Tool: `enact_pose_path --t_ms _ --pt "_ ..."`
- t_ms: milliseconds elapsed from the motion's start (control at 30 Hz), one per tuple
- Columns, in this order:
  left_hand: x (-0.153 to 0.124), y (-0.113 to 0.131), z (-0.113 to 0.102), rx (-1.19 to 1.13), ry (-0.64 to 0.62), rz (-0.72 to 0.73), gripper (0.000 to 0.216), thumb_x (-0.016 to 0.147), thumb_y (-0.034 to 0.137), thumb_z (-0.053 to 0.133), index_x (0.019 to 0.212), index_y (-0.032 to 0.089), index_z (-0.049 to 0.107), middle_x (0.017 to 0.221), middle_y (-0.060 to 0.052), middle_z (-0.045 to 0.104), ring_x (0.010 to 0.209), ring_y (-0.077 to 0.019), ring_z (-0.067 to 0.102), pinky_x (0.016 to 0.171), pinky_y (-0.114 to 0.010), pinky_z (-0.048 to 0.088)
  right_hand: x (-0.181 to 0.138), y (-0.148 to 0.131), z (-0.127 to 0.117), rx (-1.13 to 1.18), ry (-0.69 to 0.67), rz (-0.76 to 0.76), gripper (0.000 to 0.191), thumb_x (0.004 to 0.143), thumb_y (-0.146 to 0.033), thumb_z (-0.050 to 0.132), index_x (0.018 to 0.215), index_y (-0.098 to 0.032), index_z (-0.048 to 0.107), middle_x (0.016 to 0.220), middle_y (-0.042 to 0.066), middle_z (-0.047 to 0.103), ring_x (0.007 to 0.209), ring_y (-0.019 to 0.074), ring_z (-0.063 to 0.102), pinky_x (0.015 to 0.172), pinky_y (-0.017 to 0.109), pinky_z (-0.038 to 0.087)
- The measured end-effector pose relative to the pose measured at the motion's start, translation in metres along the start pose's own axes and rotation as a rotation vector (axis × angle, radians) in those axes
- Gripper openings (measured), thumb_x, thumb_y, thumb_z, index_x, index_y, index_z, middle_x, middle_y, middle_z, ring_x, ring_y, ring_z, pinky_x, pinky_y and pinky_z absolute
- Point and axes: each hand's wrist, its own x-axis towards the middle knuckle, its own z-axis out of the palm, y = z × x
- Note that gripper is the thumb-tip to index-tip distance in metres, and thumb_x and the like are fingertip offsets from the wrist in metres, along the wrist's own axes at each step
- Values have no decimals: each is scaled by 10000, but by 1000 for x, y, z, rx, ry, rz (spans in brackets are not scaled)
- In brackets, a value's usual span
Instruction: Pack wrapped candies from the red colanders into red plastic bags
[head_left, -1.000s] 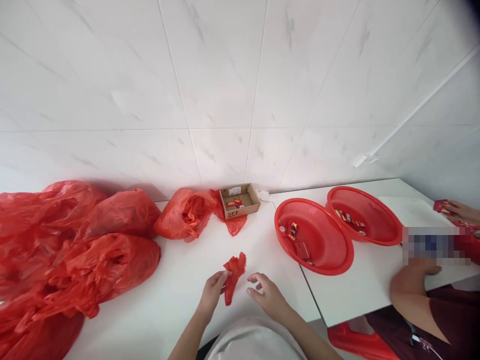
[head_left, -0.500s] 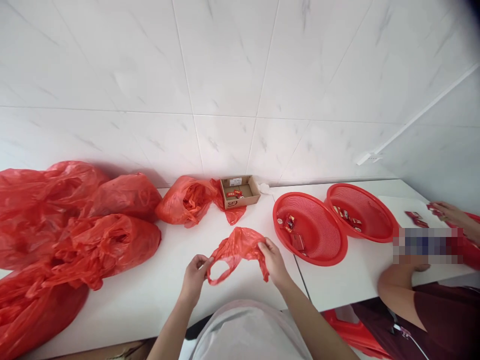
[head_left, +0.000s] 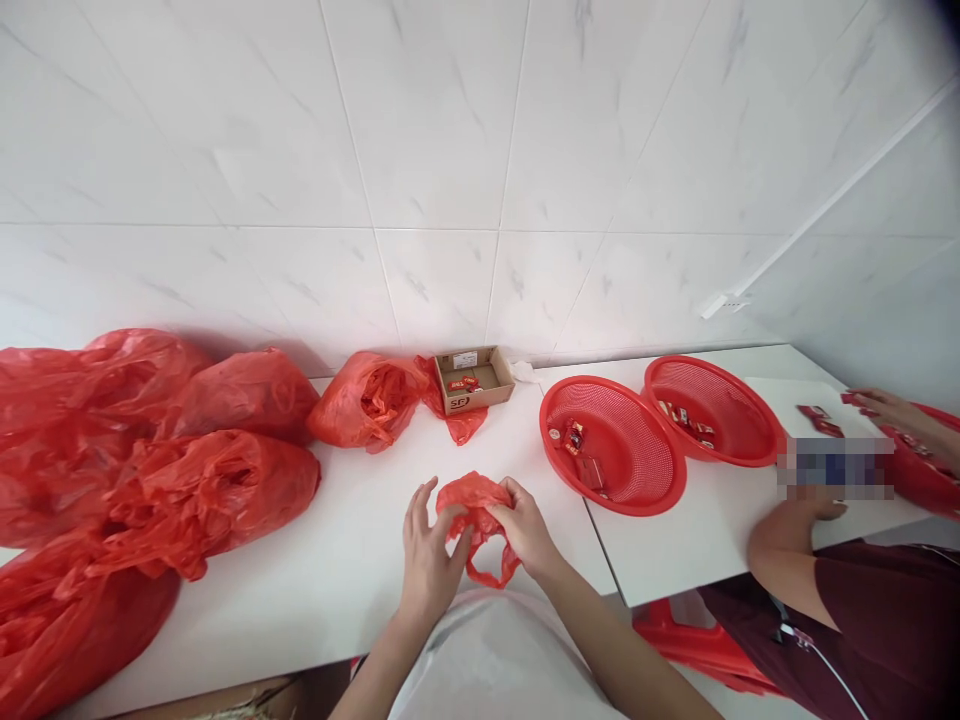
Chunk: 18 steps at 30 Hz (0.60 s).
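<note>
A small red plastic bag (head_left: 474, 490) is bunched up above the white table, just in front of my body. My right hand (head_left: 526, 530) pinches its right side between thumb and fingers. At the bag's left edge is my left hand (head_left: 431, 560), its fingers spread apart; whether its thumb touches the plastic I cannot tell. One handle loop hangs down between my hands. Beyond them, a shallow cardboard box (head_left: 500, 392) by the wall holds a few small red packets (head_left: 466, 384).
Full red plastic bags (head_left: 247, 490) are heaped on the left, with another tied-up bag (head_left: 367, 405) beside the box. Two red mesh baskets (head_left: 637, 480) (head_left: 731, 400) on the right hold small packets. A co-worker's arm (head_left: 784, 550) rests at the far right.
My left hand has let go of the handle loop and its fingers have spread. The bag is gathered into a smaller bunch, and my hands are closer together. My view has shifted slightly right.
</note>
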Motion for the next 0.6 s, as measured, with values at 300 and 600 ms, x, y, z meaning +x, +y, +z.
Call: enact_pose_path --t_ms 300,600 --pt "16 -15 23 -125 41 -177 580 821 225 540 1365 186 342 1396 -184 417 1288 -331 432 980 -547 410 -24 -9 9 -3 -322 151 172 753 -233 630 809 -195 473 688 -55 500 590 91 449 568 232 367" --pt "49 -46 -29 -403 -43 -541 301 741 234 455 1041 236 438 794 -1 606 622 -169 629 625 -329 519 -14 -44 -54 -352 -496 7 263 792 -235 585 1045 -253 651 952 6 631 784 143 588 732 279 459"
